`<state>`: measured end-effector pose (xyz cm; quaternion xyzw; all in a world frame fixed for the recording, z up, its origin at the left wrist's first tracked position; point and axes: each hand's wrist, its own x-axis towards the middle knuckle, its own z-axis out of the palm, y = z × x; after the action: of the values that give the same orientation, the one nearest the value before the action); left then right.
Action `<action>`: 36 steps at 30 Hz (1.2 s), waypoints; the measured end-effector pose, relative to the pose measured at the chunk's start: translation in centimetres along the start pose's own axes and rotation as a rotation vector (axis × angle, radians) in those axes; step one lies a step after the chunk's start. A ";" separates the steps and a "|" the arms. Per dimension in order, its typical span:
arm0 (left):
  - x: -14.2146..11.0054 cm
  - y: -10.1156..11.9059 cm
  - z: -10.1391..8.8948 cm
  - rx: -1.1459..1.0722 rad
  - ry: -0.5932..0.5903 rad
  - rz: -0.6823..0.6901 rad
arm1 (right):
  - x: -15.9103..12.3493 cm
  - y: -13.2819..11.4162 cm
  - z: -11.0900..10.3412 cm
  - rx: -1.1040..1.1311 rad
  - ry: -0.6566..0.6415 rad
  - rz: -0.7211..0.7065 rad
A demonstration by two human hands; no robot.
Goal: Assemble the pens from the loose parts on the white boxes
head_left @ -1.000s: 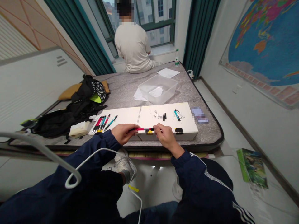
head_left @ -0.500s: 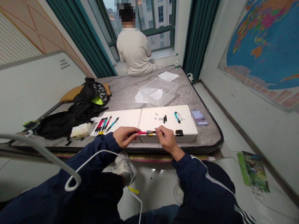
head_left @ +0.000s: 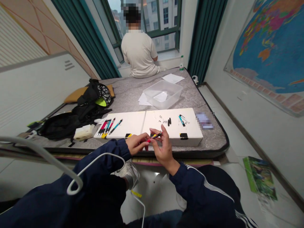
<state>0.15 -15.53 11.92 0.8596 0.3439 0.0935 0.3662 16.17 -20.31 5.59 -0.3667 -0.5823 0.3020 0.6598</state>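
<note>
In front of the white box's near edge, a red and black pen (head_left: 157, 136) is held between both hands. My left hand (head_left: 137, 144) is closed round its red part, which is mostly hidden by the fingers. My right hand (head_left: 164, 151) steadies the black end with thumb and fingers, the index finger raised. On the white box (head_left: 133, 122) lie several red and blue pens (head_left: 106, 126) at the left. Two black grip sleeves (head_left: 169, 122), small pale pieces (head_left: 161, 118), a blue barrel (head_left: 181, 120) and a white clip-like piece (head_left: 184, 118) lie at the right.
Behind the box stands a clear plastic bin (head_left: 163, 95) by white papers (head_left: 173, 78). A black backpack (head_left: 61, 125) and a tissue pack (head_left: 84, 132) lie left. A white cable (head_left: 102, 154) crosses my left sleeve. One person (head_left: 139, 53) sits by the window, back turned.
My hands have come closer together, the right one moving left along the pen. The pen now tilts up to the right, with less of its red part showing. The view has shifted slightly.
</note>
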 end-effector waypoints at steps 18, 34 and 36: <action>0.3 -5.8 -1.6 0.279 0.171 -0.097 | 1.8 1.0 -1.7 0.051 -0.025 0.132; -4.5 -18.1 -9.6 0.722 0.446 -0.705 | 3.0 4.8 -4.4 -0.141 0.157 0.201; -3.9 -18.3 -9.5 0.711 0.424 -0.723 | 2.9 4.8 -4.4 -0.153 0.131 0.205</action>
<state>-16.28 -3.69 6.41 0.7196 0.6941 0.0111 -0.0153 21.04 -15.83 2.90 -0.4924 -0.5187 0.2978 0.6323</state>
